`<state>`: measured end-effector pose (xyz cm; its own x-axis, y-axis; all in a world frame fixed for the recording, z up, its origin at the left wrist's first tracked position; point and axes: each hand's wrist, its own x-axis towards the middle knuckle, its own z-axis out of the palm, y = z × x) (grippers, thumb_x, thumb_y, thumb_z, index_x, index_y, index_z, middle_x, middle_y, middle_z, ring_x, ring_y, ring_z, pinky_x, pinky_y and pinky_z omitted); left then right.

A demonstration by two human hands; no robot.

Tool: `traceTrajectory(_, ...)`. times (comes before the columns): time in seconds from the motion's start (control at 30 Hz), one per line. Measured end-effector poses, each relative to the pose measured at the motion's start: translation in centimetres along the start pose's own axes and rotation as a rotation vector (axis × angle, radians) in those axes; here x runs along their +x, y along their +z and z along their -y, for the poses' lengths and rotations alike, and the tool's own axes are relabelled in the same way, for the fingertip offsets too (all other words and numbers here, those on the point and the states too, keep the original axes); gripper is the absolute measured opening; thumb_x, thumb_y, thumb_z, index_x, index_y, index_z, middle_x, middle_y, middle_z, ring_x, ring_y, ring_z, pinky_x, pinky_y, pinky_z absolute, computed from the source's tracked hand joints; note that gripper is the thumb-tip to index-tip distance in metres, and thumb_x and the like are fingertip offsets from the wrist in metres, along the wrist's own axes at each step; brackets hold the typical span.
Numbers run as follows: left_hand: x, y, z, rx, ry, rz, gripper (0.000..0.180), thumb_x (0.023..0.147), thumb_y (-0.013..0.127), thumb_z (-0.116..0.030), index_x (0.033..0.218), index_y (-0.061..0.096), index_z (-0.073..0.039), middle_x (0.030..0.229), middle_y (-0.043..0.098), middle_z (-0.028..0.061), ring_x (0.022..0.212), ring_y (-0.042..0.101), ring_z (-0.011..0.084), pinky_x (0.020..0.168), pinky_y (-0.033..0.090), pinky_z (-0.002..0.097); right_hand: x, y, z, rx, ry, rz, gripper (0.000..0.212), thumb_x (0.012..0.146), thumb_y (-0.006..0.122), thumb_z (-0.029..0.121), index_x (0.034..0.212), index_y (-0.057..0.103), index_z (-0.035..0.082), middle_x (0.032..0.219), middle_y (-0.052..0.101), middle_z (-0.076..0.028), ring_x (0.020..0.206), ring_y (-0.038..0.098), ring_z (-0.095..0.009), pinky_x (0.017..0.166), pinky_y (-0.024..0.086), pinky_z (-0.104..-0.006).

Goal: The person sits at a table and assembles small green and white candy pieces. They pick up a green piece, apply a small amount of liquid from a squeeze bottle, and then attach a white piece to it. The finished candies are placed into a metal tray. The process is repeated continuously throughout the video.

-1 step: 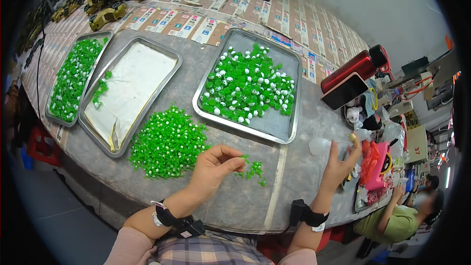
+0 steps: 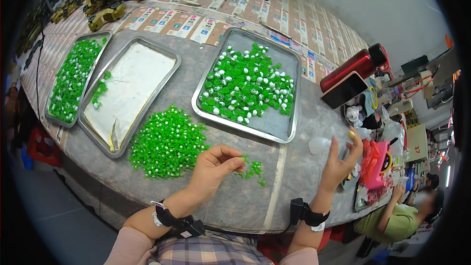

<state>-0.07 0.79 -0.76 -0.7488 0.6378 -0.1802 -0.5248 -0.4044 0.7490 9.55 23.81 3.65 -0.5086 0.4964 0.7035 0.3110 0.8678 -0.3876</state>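
My left hand [image 2: 214,169] is closed in a pinch at the right edge of a heap of small green plastic pieces with white bits [image 2: 169,142]. A small green piece [image 2: 245,157] shows at its fingertips. Just right of them lies a little cluster of similar green pieces [image 2: 254,169] on the table. My right hand [image 2: 340,164] is raised over the table's right side, fingers apart, nothing visible in it. One of its fingertips looks yellowish. Beyond both hands stands a metal tray [image 2: 245,129] of green parts with white-and-black balls like eyes [image 2: 250,81].
At left are a tray lined with white sheet [image 2: 132,83] and a narrower tray of green pieces [image 2: 73,78]. A red bottle [image 2: 351,71] and a phone [image 2: 345,91] stand at right, near a pink container [image 2: 378,169]. Yellow toy vehicles [image 2: 108,15] pile up far left. A person in green [image 2: 392,223] sits at right.
My right hand has shifted up very slightly, its fingers still apart. My left hand keeps its pinch in the same place.
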Motion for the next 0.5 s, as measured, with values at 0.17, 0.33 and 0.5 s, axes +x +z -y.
traceTrajectory(0.17,0.1,0.0,0.0,0.031,0.013,-0.029,0.008,0.075,0.057,-0.003,0.082,0.054,-0.001,0.073,0.058,0.0071,0.065,0.056,0.0123,0.06,0.048,0.0249,2.2,6.7,5.1,0.459,0.099,0.647,0.026,0.066,0.06,0.003,0.089,0.048,0.005,0.081,0.053,-0.009,0.071,0.053,-0.019,0.061,0.042,-0.0304)
traceTrajectory(0.33,0.4,0.1,-0.2,0.018,0.026,-0.032,0.009,0.075,0.057,-0.004,0.083,0.054,-0.002,0.073,0.058,0.0067,0.065,0.056,0.0119,0.06,0.048,0.0248,1.1,12.4,4.7,0.112,-0.139,0.657,0.022,0.066,0.057,0.002,0.084,0.044,0.005,0.078,0.052,-0.01,0.067,0.052,-0.023,0.06,0.043,-0.0327)
traceTrajectory(0.5,0.2,-0.4,-0.3,-0.012,0.002,-0.004,0.008,0.075,0.057,-0.005,0.082,0.053,-0.002,0.074,0.058,0.007,0.066,0.056,0.0128,0.061,0.048,0.0257,2.1,8.5,6.1,0.579,0.168,0.672,0.023,0.067,0.057,-0.003,0.087,0.046,0.002,0.077,0.053,-0.007,0.068,0.054,-0.014,0.062,0.043,-0.0241)
